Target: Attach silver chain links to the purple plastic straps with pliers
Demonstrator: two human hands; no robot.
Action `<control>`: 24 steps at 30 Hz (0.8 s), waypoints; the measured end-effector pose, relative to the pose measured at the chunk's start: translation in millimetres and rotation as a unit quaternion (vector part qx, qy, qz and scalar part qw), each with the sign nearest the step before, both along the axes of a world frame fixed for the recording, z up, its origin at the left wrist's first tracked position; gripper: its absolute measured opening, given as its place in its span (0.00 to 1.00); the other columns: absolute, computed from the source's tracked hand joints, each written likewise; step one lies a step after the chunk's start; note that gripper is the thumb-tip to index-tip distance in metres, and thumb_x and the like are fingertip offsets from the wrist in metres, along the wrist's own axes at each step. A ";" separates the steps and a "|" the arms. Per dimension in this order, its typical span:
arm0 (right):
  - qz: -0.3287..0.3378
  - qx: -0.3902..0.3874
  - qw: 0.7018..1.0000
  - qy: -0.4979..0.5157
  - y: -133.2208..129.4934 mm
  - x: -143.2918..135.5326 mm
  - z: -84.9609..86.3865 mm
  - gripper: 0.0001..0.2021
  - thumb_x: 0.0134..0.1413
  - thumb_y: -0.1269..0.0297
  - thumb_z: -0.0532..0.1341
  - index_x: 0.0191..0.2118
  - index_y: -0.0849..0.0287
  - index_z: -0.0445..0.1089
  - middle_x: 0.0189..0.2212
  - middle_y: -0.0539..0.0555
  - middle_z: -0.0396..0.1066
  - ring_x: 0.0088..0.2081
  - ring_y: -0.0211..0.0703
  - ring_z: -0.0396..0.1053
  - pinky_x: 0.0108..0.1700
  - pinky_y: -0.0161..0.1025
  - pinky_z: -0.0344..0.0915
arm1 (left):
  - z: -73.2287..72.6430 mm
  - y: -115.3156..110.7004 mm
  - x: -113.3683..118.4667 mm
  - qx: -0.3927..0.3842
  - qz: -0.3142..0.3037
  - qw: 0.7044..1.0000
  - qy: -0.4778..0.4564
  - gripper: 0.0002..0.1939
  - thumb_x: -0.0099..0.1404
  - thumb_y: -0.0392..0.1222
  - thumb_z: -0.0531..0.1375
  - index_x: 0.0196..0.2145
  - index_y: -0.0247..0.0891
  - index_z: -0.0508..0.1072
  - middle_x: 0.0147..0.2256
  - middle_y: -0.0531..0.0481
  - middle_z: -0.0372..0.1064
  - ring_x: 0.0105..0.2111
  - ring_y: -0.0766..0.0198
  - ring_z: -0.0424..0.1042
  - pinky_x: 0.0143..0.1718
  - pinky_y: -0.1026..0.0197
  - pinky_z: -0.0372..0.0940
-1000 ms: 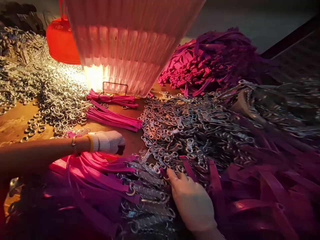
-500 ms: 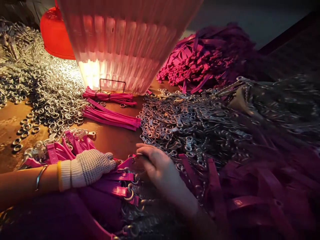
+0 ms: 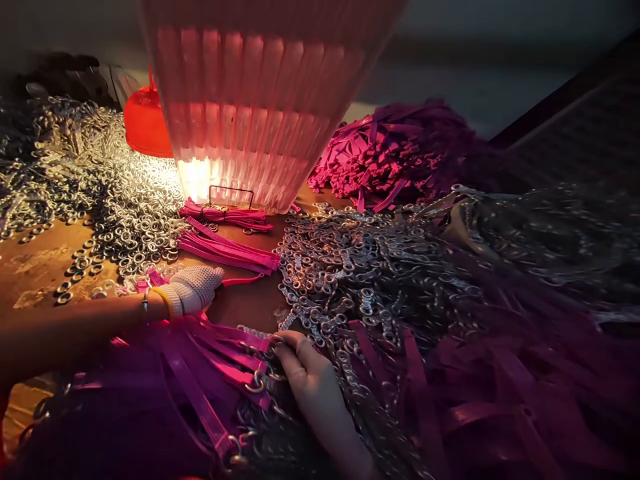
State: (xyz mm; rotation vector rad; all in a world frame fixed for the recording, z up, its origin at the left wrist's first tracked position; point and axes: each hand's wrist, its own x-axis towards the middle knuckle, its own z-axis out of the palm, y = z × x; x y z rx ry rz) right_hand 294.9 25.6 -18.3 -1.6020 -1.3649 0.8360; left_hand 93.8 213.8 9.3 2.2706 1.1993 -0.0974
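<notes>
My left hand (image 3: 193,291), in a white dotted knit glove, is closed round a thin pink strap (image 3: 245,280) whose free end sticks out to the right over the wooden table. Below it, a fan of pink straps (image 3: 220,353) with metal rings at their ends spreads across my lap side. My bare right hand (image 3: 307,370) pinches the end of one of these straps, where a small metal ring partly shows at the fingertips. Another metal ring (image 3: 256,383) hangs from a neighbouring strap end. The lower straps fade into shadow.
Metal rings (image 3: 145,233) lie heaped at left under a red lamp (image 3: 147,123). Metal clasps (image 3: 340,260) are piled at right. Pink strap bundles (image 3: 230,253) lie before a ribbed translucent panel (image 3: 250,133). A strap heap (image 3: 390,153) stands behind; more straps (image 3: 490,400) lie at right.
The view has tilted up. My left hand has moved away from the right hand, farther over the table, with a strap now stretching out of it. My right hand stays by the strap ends.
</notes>
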 end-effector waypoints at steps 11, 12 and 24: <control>0.017 0.111 0.994 0.008 -12.8 -16.1 62.4 0.10 0.62 0.65 0.57 0.47 0.53 0.72 0.38 0.51 0.78 0.36 0.40 0.74 0.39 0.35 0.70 | 71.5 -126.1 -1.0 -0.413 0.183 0.780 -0.433 0.29 0.53 0.44 0.61 0.54 0.34 0.72 0.41 0.39 0.75 0.21 0.73 0.60 0.19 0.69 0.49; 0.026 0.108 0.994 0.009 -13.2 -22.3 68.1 0.11 0.62 0.66 0.57 0.48 0.53 0.72 0.38 0.50 0.78 0.36 0.40 0.74 0.39 0.35 0.69 | 70.3 -132.8 1.5 -0.395 0.174 0.792 -0.432 0.28 0.54 0.42 0.60 0.53 0.35 0.72 0.39 0.41 0.75 0.22 0.72 0.62 0.21 0.69 0.53; -0.118 0.091 0.975 0.165 -22.5 -40.5 68.6 0.10 0.52 0.62 0.63 0.40 0.57 0.74 0.36 0.51 0.76 0.37 0.43 0.73 0.39 0.39 0.70 | 50.6 -171.6 12.7 -0.408 0.223 0.725 -0.509 0.12 0.57 0.37 0.64 0.40 0.35 0.74 0.30 0.49 0.73 0.23 0.70 0.67 0.24 0.68 0.61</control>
